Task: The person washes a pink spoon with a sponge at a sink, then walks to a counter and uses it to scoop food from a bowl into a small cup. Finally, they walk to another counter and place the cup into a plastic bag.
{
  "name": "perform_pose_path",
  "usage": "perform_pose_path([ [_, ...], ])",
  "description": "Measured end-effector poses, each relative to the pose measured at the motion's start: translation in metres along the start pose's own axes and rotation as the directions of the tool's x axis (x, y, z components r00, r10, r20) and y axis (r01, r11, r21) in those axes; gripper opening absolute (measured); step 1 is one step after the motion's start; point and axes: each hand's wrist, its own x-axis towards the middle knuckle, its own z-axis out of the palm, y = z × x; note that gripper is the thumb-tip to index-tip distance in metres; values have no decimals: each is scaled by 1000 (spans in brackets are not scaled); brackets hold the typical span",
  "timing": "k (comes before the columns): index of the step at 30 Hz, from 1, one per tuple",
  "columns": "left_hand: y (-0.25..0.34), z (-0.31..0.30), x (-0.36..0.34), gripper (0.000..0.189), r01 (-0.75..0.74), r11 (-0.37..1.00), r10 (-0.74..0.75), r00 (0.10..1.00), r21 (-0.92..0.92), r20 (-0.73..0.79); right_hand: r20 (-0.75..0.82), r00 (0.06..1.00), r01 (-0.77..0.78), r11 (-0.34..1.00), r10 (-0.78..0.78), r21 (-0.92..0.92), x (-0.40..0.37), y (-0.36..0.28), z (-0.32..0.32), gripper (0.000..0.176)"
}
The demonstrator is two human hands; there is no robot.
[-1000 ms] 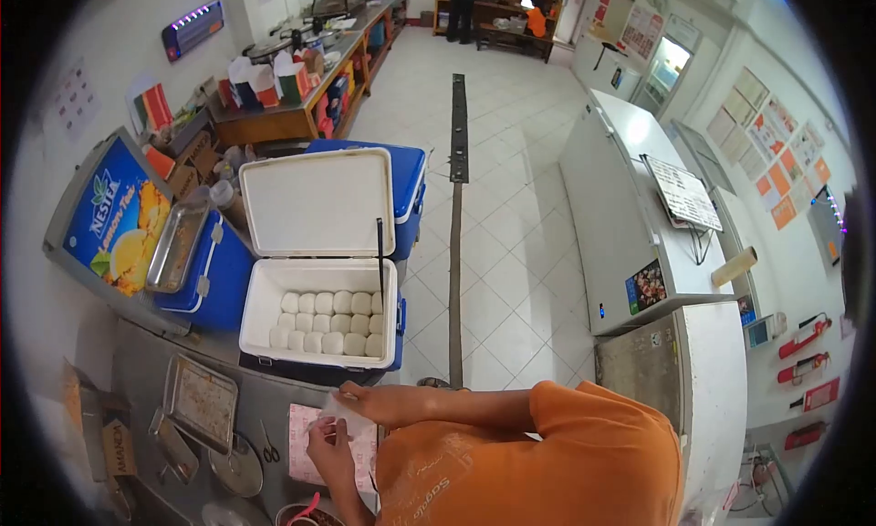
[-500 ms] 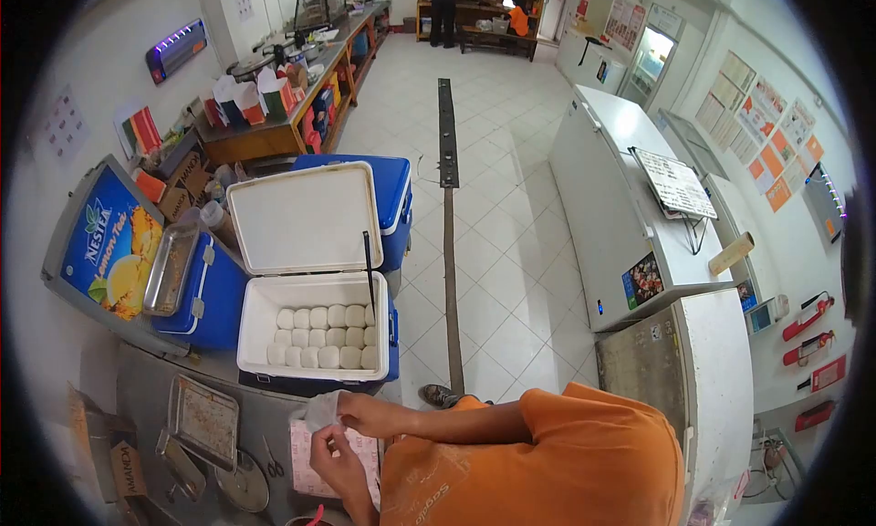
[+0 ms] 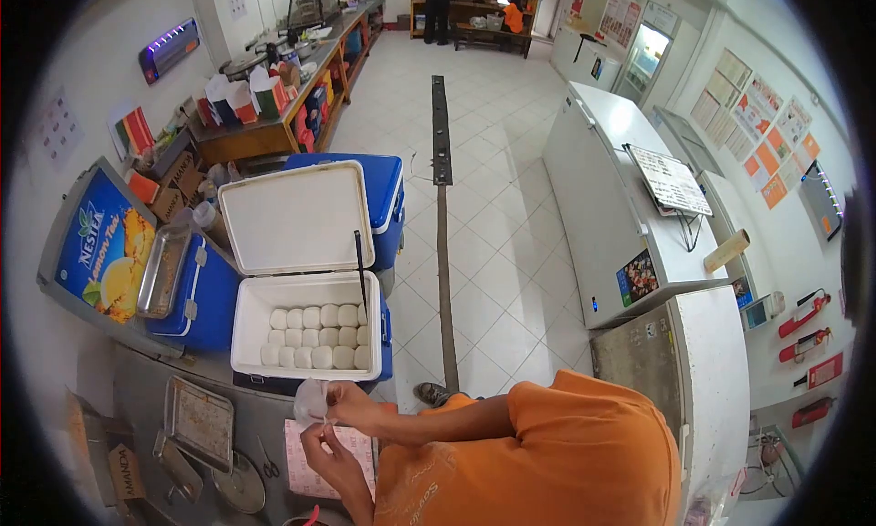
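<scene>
My two hands meet over a grey counter (image 3: 146, 380) at the lower left. My right hand (image 3: 339, 396) and my left hand (image 3: 319, 446) both pinch a small thin whitish plastic bag (image 3: 308, 401), held just above a pink printed sheet (image 3: 306, 467). Right beyond the hands stands an open white-lined blue cooler (image 3: 306, 366); rows of white rounded pieces (image 3: 315, 339) lie in it, and its lid (image 3: 287, 218) is tipped up. My orange shirt (image 3: 547, 462) fills the lower right.
On the counter lie a metal tray (image 3: 199, 423), a round lid (image 3: 239, 488) and scissors (image 3: 265, 456). A second blue cooler (image 3: 196, 298) carries a steel pan. White chest freezers (image 3: 611, 188) stand across the tiled aisle. A person stands by the far shelves.
Both hands have drawn slightly left and closer together on the bag, which now hangs bunched rather than spread. The view has drifted a little.
</scene>
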Motion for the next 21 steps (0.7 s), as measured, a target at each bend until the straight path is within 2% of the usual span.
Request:
perform_pose_path([
  [1,-2,0,2,7,-23,999,23,1000,25,13,12,999,-42,994,43,-105,4,0,-3,37],
  [2,-3,0,2,7,-24,999,24,1000,28,15,11,999,-41,994,43,-102,6,1,-6,37],
  [4,-2,1,0,6,-24,999,22,999,40,49,104,989,115,991,-108,-68,8,-1,-13,26],
  [5,1,1,0,6,-21,999,19,999,42,51,103,989,113,991,-106,-66,6,0,-10,26],
  [7,8,1,3,6,-31,999,28,996,29,79,4,987,161,978,-163,135,-1,1,3,26],
  [8,5,1,3,6,-25,999,23,996,34,81,3,988,155,978,-157,139,-6,-2,8,26],
  [10,-7,4,7,7,-81,996,79,994,27,77,-106,988,127,978,-110,166,-8,-12,12,22],
  [11,-4,4,7,7,-63,997,60,996,40,70,-96,991,105,979,-90,172,-6,-13,9,22],
  [13,1,1,8,7,-55,998,50,988,29,146,-231,969,119,985,-87,129,-3,-16,11,20],
  [15,5,2,8,4,-67,997,72,985,-35,154,-173,982,-71,995,81,64,-7,-33,7,22],
  [16,8,0,10,4,-102,995,104,983,-20,152,-144,984,81,983,-105,-163,-9,-30,8,26],
  [18,16,0,19,4,-148,988,151,978,-34,143,-127,991,14,977,-41,-212,-11,-35,3,32],
  [20,18,-5,24,4,-120,992,123,987,-34,102,-159,977,-146,989,145,7,-6,-36,9,35],
  [21,17,-6,27,4,-121,989,131,984,-83,122,-151,982,-112,993,115,34,-4,-35,12,35],
])
